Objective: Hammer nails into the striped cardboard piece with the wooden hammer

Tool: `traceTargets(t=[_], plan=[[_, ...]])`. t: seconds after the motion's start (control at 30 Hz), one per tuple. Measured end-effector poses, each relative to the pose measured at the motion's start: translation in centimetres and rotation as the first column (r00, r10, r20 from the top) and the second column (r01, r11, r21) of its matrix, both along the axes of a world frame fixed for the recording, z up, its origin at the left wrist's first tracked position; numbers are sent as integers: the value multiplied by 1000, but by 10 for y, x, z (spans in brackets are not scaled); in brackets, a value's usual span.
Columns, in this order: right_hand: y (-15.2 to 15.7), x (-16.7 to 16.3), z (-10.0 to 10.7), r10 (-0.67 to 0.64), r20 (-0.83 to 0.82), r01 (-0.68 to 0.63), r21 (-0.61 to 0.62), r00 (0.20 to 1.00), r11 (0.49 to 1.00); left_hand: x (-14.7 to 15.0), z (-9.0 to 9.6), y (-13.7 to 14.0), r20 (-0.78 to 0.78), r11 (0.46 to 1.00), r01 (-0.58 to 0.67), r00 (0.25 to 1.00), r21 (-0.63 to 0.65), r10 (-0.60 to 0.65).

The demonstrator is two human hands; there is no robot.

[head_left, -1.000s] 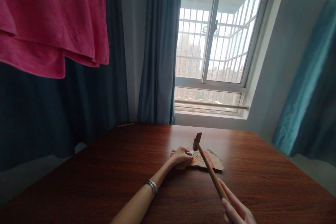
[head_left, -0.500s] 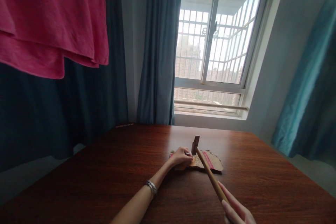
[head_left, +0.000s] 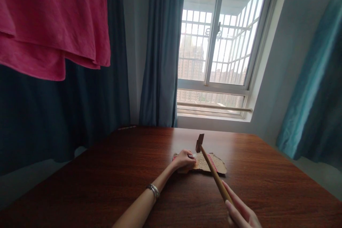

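Note:
My right hand (head_left: 242,212) grips the wooden handle of a hammer (head_left: 215,172) near its lower end. The hammer's dark head is raised above a flat piece of cardboard (head_left: 219,165), which has a torn edge, pink printing and several small dark marks or holes. On the cardboard's left part rests my left hand (head_left: 184,159), its fingers closed in a pinch. Something small and shiny shows at the fingertips, too small to name. A silvery bracelet circles my left wrist.
The cardboard lies on a large brown wooden table (head_left: 107,178). Behind it are a window (head_left: 213,60) and a blue curtain (head_left: 162,50). A pink cloth (head_left: 53,25) hangs at the upper left, and another curtain (head_left: 310,78) at the right.
The hammer's head has risen slightly, away from the cardboard. My left hand and the cardboard have stayed in about the same place.

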State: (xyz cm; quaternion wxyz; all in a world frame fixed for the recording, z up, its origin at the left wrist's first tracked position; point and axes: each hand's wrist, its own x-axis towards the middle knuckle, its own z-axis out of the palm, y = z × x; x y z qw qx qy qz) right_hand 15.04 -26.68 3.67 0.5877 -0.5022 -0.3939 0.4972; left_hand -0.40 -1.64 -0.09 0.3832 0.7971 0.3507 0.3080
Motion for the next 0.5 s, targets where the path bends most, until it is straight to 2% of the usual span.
traceTargets(t=[0.23, 0.5], plan=[[4, 2, -9, -8, -34, 8, 1, 999, 1000, 1, -1, 0, 5, 1000, 2, 1000, -1, -2], [0, 2, 0, 54, -51, -54, 4, 997, 999, 1, 4, -3, -15, 1000, -9, 1000, -16, 9]])
